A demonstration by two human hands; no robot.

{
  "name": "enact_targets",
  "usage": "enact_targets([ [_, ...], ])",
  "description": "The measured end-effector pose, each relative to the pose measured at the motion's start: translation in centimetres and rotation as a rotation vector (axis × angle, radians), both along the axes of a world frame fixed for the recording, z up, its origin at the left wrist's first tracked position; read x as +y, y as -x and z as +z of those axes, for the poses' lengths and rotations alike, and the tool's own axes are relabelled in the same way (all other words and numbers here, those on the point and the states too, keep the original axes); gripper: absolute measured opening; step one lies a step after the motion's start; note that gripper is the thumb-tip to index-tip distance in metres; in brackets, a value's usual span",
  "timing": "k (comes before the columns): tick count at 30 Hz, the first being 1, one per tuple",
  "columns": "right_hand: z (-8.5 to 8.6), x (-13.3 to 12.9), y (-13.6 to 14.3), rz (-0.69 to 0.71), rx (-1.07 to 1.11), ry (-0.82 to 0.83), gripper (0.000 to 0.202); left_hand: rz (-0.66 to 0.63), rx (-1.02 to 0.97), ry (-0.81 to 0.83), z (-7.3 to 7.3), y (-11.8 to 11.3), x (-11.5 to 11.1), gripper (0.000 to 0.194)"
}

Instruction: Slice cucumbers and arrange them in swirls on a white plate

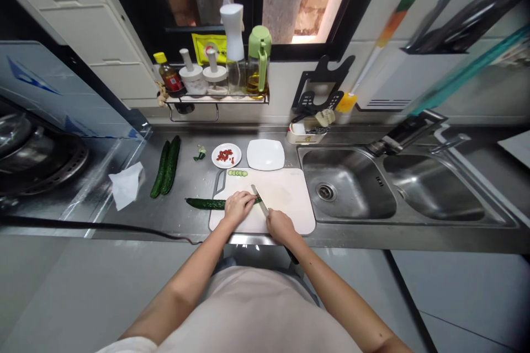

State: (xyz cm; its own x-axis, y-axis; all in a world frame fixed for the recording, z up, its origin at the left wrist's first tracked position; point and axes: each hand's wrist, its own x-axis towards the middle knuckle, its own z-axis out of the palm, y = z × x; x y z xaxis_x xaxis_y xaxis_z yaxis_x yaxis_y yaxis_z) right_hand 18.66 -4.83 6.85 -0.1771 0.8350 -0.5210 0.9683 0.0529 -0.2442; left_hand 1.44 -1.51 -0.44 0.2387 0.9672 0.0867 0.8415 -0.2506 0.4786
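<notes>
The right hand [280,226] holds the knife [260,199]; its grip is closed around the handle. The left hand [239,207] lies over the cucumber [206,204], with a narrow grip and bent fingers, pressing it on the cutting board [292,207]. The blade is at the right end of the cucumber, very near to the left fingertips; whether it touches the flesh, I cannot tell.

To cut well here, I would keep the fingertips tucked behind the knuckles, let the flat of the blade follow the knuckles, and move the left hand back a little after each cut. An even step should give slices like the short row of slices [237,173] at the far edge of the board. Too much hurry could bring the edge to the fingers, or let the round cucumber roll.

The long axis of the cucumber runs from left to right, almost parallel with the front edge of the desk [174,218]. Its thin end points left and goes past the board, above the desk; the end at the knife points right. The blade crosses this axis at a slant, its tip pointing away and somewhat left.
</notes>
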Motion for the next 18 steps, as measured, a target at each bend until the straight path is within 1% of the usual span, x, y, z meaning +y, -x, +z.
enact_targets([
  [12, -0.51, 0.74, 0.57, 0.007, 0.013, -0.004, 0.029, 0.003, 0.012, -0.036, -0.2, 0.01, -0.07, 0.027],
  [18, -0.44, 0.25, 0.28, -0.005, 0.012, -0.013, 0.032, -0.005, 0.012, -0.025, -0.16, 0.06, 0.01, 0.027],
])
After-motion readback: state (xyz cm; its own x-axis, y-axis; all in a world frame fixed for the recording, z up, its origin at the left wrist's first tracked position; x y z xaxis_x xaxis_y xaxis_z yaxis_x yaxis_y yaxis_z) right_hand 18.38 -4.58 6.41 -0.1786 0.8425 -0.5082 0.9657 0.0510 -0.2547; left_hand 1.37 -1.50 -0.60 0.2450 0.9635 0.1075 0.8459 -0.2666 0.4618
